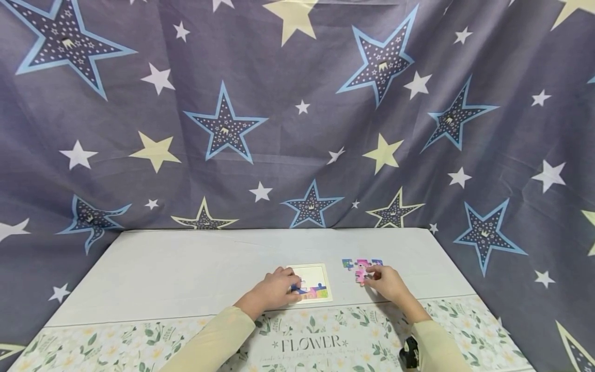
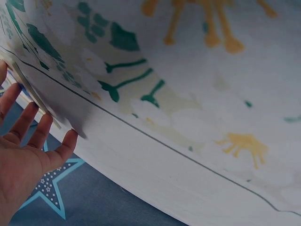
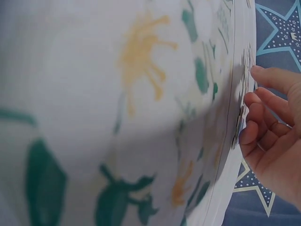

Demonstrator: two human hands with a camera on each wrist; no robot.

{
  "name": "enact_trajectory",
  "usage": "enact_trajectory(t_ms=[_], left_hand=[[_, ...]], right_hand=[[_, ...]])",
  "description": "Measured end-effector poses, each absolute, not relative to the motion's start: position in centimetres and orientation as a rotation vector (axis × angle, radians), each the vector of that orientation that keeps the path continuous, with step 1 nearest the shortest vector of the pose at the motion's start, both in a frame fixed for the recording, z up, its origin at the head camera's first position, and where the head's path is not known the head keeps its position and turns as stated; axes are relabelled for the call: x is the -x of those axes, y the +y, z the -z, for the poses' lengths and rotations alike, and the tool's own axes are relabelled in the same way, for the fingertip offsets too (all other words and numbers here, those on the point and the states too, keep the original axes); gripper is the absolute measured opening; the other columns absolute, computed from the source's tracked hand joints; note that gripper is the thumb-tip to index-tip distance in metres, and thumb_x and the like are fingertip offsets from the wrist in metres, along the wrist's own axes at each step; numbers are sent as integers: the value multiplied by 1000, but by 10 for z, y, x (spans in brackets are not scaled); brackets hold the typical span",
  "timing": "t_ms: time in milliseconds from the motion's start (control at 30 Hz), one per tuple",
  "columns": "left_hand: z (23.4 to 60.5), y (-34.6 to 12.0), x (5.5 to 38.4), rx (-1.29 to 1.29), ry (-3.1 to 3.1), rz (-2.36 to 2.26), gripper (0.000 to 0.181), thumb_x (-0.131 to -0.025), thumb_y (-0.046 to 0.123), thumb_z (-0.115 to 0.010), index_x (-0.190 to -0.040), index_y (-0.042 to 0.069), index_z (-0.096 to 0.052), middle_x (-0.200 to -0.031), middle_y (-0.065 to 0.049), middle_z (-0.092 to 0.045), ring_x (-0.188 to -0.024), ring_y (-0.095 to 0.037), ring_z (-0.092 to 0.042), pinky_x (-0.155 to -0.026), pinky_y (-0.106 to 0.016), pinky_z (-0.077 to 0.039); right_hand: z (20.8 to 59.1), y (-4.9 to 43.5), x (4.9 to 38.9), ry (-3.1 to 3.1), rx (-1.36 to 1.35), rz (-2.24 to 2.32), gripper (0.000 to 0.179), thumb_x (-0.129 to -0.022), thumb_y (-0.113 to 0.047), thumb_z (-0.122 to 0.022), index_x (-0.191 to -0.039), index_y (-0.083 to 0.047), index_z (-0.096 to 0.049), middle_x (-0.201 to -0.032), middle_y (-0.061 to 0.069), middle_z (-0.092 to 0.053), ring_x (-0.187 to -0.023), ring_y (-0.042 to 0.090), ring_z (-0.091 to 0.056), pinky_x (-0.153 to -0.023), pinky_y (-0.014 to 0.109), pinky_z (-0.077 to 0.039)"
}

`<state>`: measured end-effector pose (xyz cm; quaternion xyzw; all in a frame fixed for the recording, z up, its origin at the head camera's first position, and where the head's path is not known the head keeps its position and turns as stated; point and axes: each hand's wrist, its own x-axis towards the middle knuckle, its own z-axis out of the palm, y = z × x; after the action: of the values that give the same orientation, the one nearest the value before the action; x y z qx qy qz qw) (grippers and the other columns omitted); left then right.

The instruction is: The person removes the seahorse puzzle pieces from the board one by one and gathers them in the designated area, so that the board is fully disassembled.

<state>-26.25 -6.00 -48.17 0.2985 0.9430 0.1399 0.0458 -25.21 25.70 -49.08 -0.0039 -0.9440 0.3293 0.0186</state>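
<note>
A small jigsaw tray point(image 1: 329, 284) with a pale frame lies on the table, its lower part filled with colourful puzzle pieces point(image 1: 318, 293). My left hand point(image 1: 277, 289) rests over the tray's left side, covering that edge. In the left wrist view, the left fingers point(image 2: 41, 129) spread loosely along the tray's rim. To the right lies a group of loose pink and blue puzzle pieces point(image 1: 361, 264). My right hand point(image 1: 388, 283) reaches to these pieces with bent fingers. A gap shows between thumb and fingers in the right wrist view, with the fingertips point(image 3: 250, 98) close beside the pieces.
The table has a white cloth point(image 1: 195, 274) with a flowered front band point(image 1: 139, 338) bearing the word FLOWER. Behind it hangs a grey curtain point(image 1: 279, 67) printed with stars. A dark band point(image 1: 409, 353) sits at the right wrist.
</note>
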Motion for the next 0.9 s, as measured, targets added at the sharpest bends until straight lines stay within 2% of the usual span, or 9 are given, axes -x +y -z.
enact_trajectory(t_ms=[433,900], left_hand=[[481,-60,262,-909,2880,-427,24,-87,42,-62,-102,23,-64,-109,5,-55,-91,-11,-43,-86,-43,-45],[478,-59,261,-894,2872,-388,28,-86,43,-61,-105,23,-64,-109,6,-54,-94,-11,-44,-88,-43,-46]], right_hand=[[493,262,252,-2951,48,-1018,34,-84,-13,-67,-115,2,-63,-79,4,-59,-68,15,-46,-57,27,-38],[495,266,251,-2962,79,-1034,35,-85,-12,-66,-116,5,-61,-87,7,-64,-72,15,-51,-58,27,-43]])
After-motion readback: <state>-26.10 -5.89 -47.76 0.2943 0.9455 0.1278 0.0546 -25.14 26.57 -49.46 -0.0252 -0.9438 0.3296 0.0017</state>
